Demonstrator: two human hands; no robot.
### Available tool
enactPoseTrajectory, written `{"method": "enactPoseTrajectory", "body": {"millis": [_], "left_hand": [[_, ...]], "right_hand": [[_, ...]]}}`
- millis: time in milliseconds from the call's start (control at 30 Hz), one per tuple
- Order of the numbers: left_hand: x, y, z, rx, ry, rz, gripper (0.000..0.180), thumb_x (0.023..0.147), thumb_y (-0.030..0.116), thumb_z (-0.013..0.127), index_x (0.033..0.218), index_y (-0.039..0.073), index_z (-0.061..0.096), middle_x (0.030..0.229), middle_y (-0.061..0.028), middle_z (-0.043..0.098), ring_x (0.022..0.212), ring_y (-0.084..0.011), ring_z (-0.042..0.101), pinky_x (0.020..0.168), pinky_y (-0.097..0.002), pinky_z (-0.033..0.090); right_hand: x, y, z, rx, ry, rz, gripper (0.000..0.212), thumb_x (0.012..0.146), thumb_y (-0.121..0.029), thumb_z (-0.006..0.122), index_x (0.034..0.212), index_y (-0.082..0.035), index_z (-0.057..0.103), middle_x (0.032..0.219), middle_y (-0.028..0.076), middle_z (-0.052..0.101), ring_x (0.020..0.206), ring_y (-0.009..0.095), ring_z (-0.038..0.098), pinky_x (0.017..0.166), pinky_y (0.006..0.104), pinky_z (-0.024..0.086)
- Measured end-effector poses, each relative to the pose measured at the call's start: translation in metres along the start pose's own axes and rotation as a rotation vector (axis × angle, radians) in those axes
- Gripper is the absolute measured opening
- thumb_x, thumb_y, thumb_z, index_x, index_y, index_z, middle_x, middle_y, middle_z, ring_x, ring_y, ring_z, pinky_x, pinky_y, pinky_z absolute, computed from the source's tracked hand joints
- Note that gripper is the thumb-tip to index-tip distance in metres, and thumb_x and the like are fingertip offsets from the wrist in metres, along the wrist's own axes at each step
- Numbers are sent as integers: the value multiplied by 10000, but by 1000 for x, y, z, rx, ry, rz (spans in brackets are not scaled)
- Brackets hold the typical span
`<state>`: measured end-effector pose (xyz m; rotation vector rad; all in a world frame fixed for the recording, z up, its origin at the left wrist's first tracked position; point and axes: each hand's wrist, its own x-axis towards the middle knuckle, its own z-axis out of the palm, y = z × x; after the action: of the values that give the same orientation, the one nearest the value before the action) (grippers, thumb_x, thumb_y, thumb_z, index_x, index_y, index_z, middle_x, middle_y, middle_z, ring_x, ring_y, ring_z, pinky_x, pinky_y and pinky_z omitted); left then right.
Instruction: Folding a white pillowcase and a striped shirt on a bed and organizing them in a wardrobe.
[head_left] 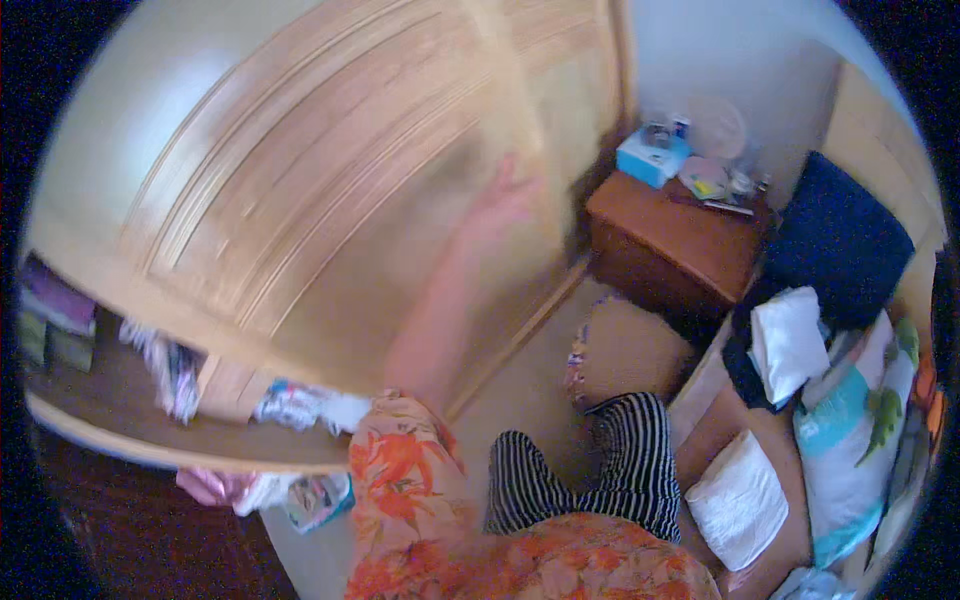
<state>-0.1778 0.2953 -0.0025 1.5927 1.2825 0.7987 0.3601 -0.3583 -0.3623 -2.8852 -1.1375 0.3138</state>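
My left arm, in an orange floral sleeve (405,470), reaches forward and up across a light wooden wardrobe door (330,180). At its end, my left hand (505,195) is at the door's pale vertical edge strip (535,150). Its fingers look spread and hold nothing that I can see, though motion blurs them. Whether the fingertips press on the wood is hard to make out. My right hand is out of the picture. Left of my arm the wardrobe stands open, with folded clothes (300,402) on a shelf (200,440).
A brown bedside cabinet (680,235) carries a light blue box (652,158) and several small items. On the right, a bed holds a dark cushion (845,235), a folded white cloth (790,340), another white cloth bundle (740,500) and a teal-and-white pillow (845,440).
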Motion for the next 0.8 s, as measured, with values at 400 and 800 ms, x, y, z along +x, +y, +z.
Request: {"method": "enactPoseTrajectory", "body": {"millis": [400,800], "left_hand": [[-296,-274,-179,-679,977,147,347,902,221,606,1223,91,577,1048,-69,636,882,-191,629,693,-316,533],[-308,-215,-186,-254,1215,-44,642,820,119,665,1360,49,323,1201,-113,542,1067,-263,567,850,-376,520]], "right_hand": [[40,-72,-6,99,-108,-325,521,933,-232,481,1413,-61,371,1432,147,407,1286,247,423,1003,422,399],[49,-79,-6,186,-183,-416,507,932,-213,483,1404,-56,384,1418,150,422,1274,242,434,997,411,404]]}}
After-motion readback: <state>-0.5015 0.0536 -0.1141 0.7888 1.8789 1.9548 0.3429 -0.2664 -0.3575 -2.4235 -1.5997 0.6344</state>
